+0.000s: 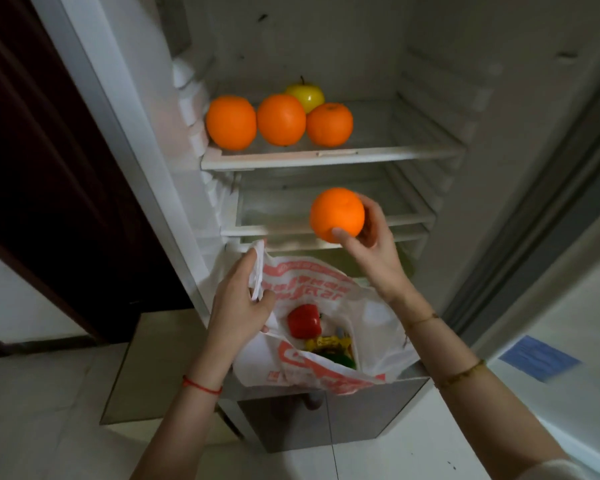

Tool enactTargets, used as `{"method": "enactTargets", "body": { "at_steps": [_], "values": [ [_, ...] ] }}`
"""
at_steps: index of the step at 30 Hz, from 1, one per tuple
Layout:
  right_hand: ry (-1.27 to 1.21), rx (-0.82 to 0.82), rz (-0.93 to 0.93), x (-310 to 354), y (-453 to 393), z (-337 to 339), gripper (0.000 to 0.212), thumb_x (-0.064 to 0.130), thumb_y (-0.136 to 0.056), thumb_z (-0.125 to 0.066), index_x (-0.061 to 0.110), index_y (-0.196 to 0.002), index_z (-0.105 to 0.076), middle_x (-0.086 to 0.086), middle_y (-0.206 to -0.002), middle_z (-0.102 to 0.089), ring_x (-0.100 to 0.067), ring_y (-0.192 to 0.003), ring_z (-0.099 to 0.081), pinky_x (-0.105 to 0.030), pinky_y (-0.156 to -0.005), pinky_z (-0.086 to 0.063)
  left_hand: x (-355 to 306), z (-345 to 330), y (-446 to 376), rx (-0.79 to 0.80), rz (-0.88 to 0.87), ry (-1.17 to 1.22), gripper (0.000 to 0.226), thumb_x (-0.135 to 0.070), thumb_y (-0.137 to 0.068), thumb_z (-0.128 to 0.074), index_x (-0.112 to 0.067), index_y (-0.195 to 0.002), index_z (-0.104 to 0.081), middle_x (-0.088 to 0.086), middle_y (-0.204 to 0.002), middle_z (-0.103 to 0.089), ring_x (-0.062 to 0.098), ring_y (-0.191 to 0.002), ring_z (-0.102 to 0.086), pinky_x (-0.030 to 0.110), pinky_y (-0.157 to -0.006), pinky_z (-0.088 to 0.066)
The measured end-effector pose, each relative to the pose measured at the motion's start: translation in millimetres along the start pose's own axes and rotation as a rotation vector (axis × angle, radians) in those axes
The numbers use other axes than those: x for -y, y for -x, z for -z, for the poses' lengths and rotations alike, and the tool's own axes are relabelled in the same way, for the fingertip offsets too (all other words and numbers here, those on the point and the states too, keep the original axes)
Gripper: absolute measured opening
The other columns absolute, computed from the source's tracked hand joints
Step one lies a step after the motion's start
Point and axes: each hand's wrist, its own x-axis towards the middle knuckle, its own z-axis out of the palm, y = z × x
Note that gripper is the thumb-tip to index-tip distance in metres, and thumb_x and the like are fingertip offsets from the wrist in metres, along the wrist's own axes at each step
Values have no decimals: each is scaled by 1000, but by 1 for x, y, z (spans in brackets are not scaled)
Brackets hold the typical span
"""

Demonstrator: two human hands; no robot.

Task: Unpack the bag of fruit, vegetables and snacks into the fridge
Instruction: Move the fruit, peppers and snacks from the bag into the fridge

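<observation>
My right hand [374, 237] grips an orange [336, 213] in the air in front of the fridge's second shelf [413, 211]. My left hand [239, 299] holds the handle of a white and red plastic bag [326, 285] that stands open below. Inside the bag lie a red bell pepper [303, 321], a yellow packet [328, 342] and something green [340, 361]. On the top shelf [395, 147] sit three oranges [281, 120] with a yellow apple [307, 95] behind them.
The fridge is open, its door [551, 188] swung to the right. The bag rests on a grey lower compartment [361, 410]. A dark brown door [49, 168] stands on the left. Pale floor tiles [49, 427] lie below. A blue label [539, 356] is on the door's inside.
</observation>
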Motion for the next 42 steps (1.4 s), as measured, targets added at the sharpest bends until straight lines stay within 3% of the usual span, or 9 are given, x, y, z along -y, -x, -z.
{"method": "enactTargets", "body": {
  "at_steps": [6,11,14,17,23,30,34,39,42],
  "values": [
    [34,-282,187,45,-59,24,71,43,-74,-74,17,-130,-40,6,-126,-47,-4,-109,-57,-20,-84,-52,-10,-7,-11,33,-46,18,81,-5,-89,-63,-43,-152,-28,-45,-116,-41,14,-87,-68,39,-64,-62],
    [196,-361,182,59,-108,44,79,45,-69,-78,25,-136,-41,-4,-138,-44,-18,-116,-55,-33,-94,-53,-7,-12,-20,32,-21,30,83,-4,-89,-62,-45,-151,-27,-15,-123,-55,13,-71,-63,28,-51,-58],
    [275,-370,177,62,-127,49,81,38,-72,-80,19,-137,-37,-3,-134,-49,-20,-115,-57,-38,-96,-52,-7,-12,-24,34,-7,58,83,-2,-89,-62,-48,-150,-29,-12,-110,-60,12,-61,-63,31,-45,-57],
    [398,-378,162,61,-142,53,76,37,-72,-80,17,-134,-41,-4,-129,-55,-21,-114,-57,-41,-96,-51,-10,-13,-26,38,-19,60,82,0,-89,-61,-46,-150,-30,-17,-112,-58,5,-71,-66,28,-48,-57],
    [577,-268,85,50,-162,61,82,30,-75,-79,15,-144,-36,-9,-138,-51,-26,-125,-50,-31,-94,-42,-12,-16,-29,52,-6,87,83,2,-89,-61,-49,-148,-30,-53,-105,-40,17,-83,-66,36,-56,-61],
    [558,-255,93,43,-159,59,97,35,-70,-85,13,-148,-30,-10,-145,-43,-27,-131,-45,-41,-103,-42,-11,-18,-28,19,16,90,83,-2,-90,-61,-49,-150,-28,-8,-132,-52,28,-99,-66,38,-68,-62],
    [509,-340,145,40,-145,57,100,43,-67,-82,12,-147,-31,-9,-146,-42,-25,-134,-42,-44,-108,-40,-11,-17,-25,10,8,87,84,-1,-89,-61,-48,-150,-28,-8,-129,-52,18,-82,-66,31,-56,-59],
    [592,-637,483,35,-97,41,60,37,-81,-75,3,-125,-51,-14,-127,-50,-25,-122,-47,-41,-103,-41,-9,-14,-17,-13,23,78,83,-1,-89,-61,-51,-147,-30,-4,-106,-58,36,-71,-65,52,-46,-55],
    [676,-638,592,25,-68,29,41,29,-87,-72,0,-112,-56,-16,-115,-53,-28,-113,-51,-40,-97,-43,-10,-12,-12,-19,28,52,84,-3,-88,-62,-52,-147,-29,-2,-105,-59,37,-75,-66,54,-45,-53]
  ]
}}
